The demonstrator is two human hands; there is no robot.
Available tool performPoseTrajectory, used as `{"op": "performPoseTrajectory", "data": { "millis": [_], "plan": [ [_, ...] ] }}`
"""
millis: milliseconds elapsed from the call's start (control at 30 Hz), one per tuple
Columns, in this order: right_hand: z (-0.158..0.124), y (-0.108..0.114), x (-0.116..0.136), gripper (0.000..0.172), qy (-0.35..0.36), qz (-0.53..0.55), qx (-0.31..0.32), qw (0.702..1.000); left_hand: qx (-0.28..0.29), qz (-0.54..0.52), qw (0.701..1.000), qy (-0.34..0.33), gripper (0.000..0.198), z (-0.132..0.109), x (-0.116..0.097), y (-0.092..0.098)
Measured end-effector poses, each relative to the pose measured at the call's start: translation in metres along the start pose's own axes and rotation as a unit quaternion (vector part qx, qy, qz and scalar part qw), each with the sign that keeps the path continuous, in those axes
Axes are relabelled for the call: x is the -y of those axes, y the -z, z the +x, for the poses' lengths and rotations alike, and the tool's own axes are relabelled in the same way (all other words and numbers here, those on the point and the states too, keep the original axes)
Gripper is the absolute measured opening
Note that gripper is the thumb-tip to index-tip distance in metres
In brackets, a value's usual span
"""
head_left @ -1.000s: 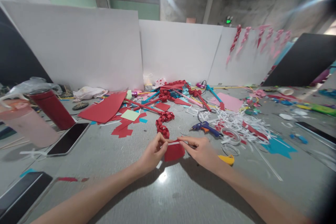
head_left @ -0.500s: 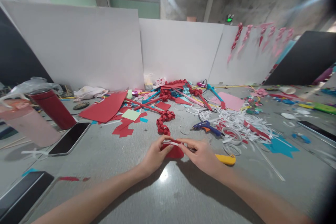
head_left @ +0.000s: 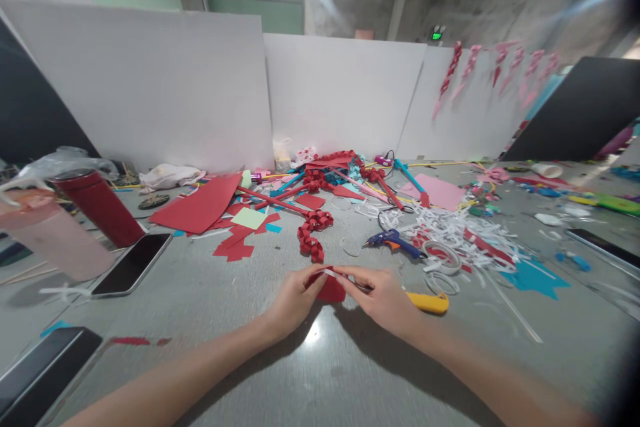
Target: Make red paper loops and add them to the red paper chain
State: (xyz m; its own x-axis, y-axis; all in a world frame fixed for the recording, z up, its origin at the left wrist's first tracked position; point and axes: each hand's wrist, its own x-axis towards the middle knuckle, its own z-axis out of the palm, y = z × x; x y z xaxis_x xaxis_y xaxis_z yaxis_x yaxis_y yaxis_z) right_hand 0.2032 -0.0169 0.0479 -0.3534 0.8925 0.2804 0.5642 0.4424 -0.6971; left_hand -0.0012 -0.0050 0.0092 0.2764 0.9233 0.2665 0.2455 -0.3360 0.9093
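Just above the table, a small piece of red paper (head_left: 331, 291) is held between my two hands. My left hand (head_left: 291, 295) is closed, thumb and fingers pinching the paper's left side. My right hand (head_left: 381, 295) pinches at its upper right edge, and a narrow white strip (head_left: 328, 272) lies there between the fingertips. Whether that strip is tape or its backing I cannot tell. A dark, thin thing shows under my right fingers, too hidden to name. Beyond my hands lies a chain of folded red paper (head_left: 311, 240). A yellow-handled cutter (head_left: 429, 303) rests beside my right hand.
A blue glue gun (head_left: 394, 242) and heaped white strips (head_left: 460, 233) lie to the right, with a tape roll (head_left: 443, 257). Red paper sheets (head_left: 200, 205), a phone (head_left: 134, 265), a red flask (head_left: 100, 207) and a pink bottle (head_left: 60, 237) are left. White panels (head_left: 345, 97) stand behind.
My right hand has shifted slightly left, bringing its fingertips nearer my left hand. Less of the white strip shows now. Both hands still hold the red paper.
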Motion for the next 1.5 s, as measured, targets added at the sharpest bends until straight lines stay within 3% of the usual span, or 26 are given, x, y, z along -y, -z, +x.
{"op": "performPoseTrajectory", "data": {
  "millis": [667,967,1167,1500],
  "plan": [
    [0.005,0.004,-0.013,0.036,-0.031,0.007,0.012,0.999,0.095,-0.078,0.991,0.047,0.041,-0.002,-0.001,0.003],
    [0.005,0.008,-0.007,0.039,-0.029,0.006,0.023,0.999,0.052,-0.155,0.982,0.089,0.055,0.003,0.008,0.002],
    [0.006,0.015,-0.007,0.043,-0.036,0.026,0.029,0.999,0.011,-0.226,0.959,0.168,0.061,0.007,0.01,0.006],
    [0.011,0.023,-0.008,0.041,-0.055,0.056,0.029,0.996,-0.014,-0.345,0.913,0.22,0.057,0.011,0.007,0.015]
  ]
}}
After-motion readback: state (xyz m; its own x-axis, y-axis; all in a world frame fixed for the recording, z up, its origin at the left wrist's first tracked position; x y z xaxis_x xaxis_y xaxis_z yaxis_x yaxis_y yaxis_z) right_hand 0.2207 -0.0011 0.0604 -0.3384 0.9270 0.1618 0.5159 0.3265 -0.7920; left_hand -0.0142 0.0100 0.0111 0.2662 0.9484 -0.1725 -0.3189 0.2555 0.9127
